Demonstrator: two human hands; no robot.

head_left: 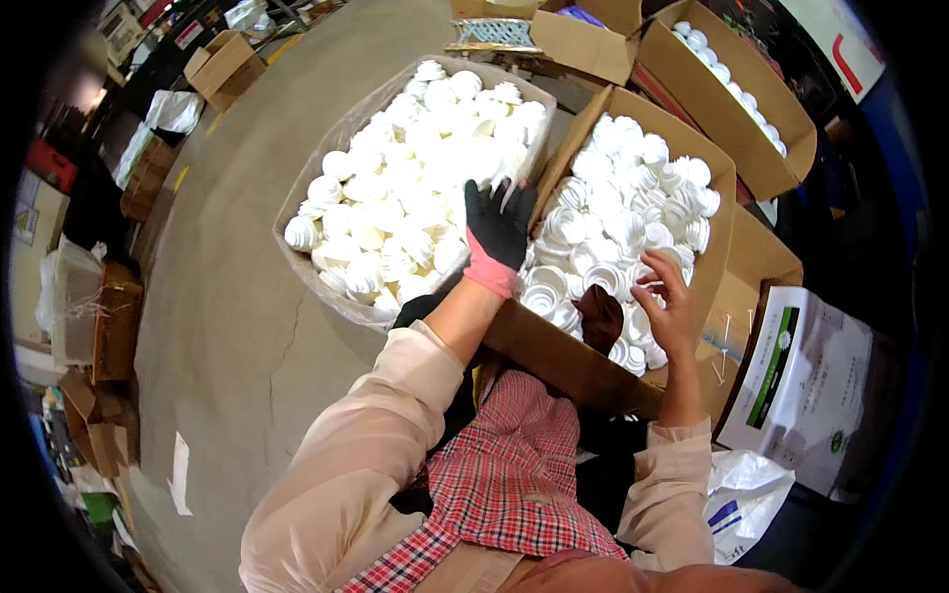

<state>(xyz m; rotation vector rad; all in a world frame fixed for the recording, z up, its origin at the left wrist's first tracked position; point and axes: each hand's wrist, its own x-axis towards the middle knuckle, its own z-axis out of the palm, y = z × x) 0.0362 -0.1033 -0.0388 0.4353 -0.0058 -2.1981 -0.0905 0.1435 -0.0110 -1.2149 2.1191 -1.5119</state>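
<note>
My left hand point(497, 232), in a black and pink glove, is open with its fingers spread, over the edge between two containers of white parts. My bare right hand point(670, 304) is above the right-hand box; its fingers are curved and apart, and nothing shows in them. Beneath it lie white ridged plastic pieces point(625, 225), rounded and cap-like, heaped in a cardboard box point(578, 358). A dark brown, limp-looking piece point(600, 318) rests on them near my right hand. Similar white pieces point(395, 188) fill a plastic-lined container point(306, 259) on the left.
Another cardboard box point(727, 114) at the far right holds white round pieces. A white printed carton point(806, 390) stands at the right, above a white plastic bag point(748, 499). Open grey floor point(232, 326) stretches along the left, with cartons point(225, 69) beyond.
</note>
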